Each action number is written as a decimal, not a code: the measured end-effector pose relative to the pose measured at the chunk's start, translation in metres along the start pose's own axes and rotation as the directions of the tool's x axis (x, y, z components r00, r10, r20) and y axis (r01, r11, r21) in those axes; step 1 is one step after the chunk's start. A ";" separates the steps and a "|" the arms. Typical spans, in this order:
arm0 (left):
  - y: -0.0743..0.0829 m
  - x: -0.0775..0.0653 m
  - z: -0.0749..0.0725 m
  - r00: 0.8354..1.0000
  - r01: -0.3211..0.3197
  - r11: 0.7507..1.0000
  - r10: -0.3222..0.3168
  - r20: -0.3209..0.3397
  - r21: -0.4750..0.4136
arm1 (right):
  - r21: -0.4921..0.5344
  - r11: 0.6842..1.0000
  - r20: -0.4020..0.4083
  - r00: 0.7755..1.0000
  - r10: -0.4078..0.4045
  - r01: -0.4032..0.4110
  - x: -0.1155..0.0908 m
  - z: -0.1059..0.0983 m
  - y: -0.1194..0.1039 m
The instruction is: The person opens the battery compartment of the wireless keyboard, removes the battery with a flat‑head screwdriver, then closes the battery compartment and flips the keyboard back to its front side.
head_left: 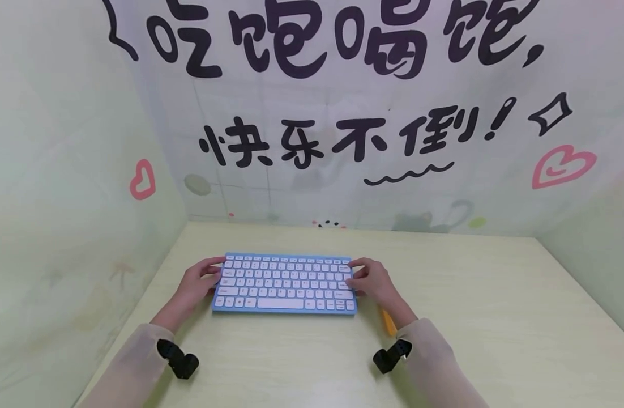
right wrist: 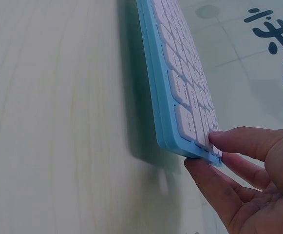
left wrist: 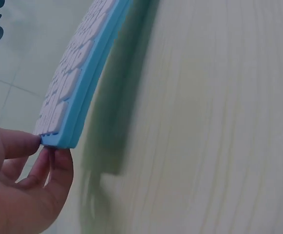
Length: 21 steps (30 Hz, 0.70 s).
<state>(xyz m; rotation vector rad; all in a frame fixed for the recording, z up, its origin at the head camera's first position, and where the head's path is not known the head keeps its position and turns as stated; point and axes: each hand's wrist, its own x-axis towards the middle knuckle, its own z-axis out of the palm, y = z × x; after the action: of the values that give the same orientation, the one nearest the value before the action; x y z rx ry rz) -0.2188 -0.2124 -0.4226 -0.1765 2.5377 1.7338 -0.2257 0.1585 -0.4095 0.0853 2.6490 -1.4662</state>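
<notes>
A blue keyboard (head_left: 281, 305) with white keys is held level between two hands in the head view. At its left end my left hand (head_left: 193, 284) grips the edge, thumb on top. My right hand (head_left: 374, 280) grips the opposite end the same way. Both wrist views show the keyboard raised off the table, its shadow on the wood below. In the left wrist view the fingers (left wrist: 58, 178) curl under the corner of the keyboard (left wrist: 85, 92). The right wrist view has the thumb (right wrist: 243, 141) over the keys and other fingers beneath the frame.
An orange object (head_left: 388, 322) lies on the pale wooden table (head_left: 470, 300), partly hidden by the right forearm. Behind the table hangs a white wall cloth (head_left: 312, 195) with black lettering. A pale wall panel (head_left: 62, 226) closes off the left side.
</notes>
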 end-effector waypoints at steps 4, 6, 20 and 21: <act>0.002 0.000 -0.005 0.998 -0.008 0.998 0.012 0.061 -0.058 | -0.002 1.000 0.000 1.000 0.001 -0.001 0.000 -0.003 -0.002; 0.003 0.000 -0.008 0.996 -0.017 0.997 0.024 0.090 -0.074 | 0.002 1.000 0.001 1.000 -0.001 0.001 0.000 -0.004 -0.002; 0.017 -0.007 -0.019 0.970 -0.040 0.971 0.095 0.225 -0.237 | 0.048 0.999 0.024 1.000 0.000 -0.001 0.001 -0.006 -0.005; 0.019 -0.009 -0.019 0.968 -0.042 0.968 0.101 0.231 -0.246 | 0.052 0.999 0.027 1.000 0.000 -0.002 0.001 -0.006 -0.005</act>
<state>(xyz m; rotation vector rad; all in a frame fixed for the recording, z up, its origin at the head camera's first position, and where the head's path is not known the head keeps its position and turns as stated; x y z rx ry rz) -0.2124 -0.2233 -0.3972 0.1127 2.1874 1.9504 -0.2279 0.1608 -0.4025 0.0710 2.5901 -1.5246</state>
